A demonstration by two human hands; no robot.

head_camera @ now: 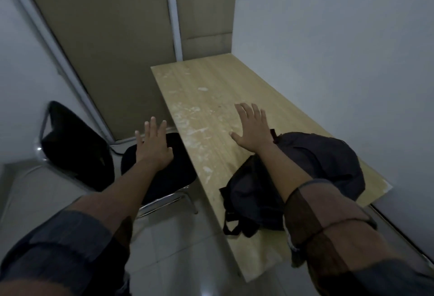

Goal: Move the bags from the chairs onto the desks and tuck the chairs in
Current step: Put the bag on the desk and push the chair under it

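On the near end of the pale wooden desk (pixel 206 89) lies a dark fabric backpack (pixel 317 161), its straps hanging over the desk's left edge, with the person's right forearm reaching across it. Beyond it the right hand (pixel 252 129) is held over the scuffed desktop with fingers straight and spread, holding nothing, while the left hand (pixel 152 147), fingers likewise straight and empty, is over the black padded seat of the chrome-framed chair (pixel 159 173). That chair stands just left of the desk, its seat partly under the desk edge and its black backrest turned toward the white wall.
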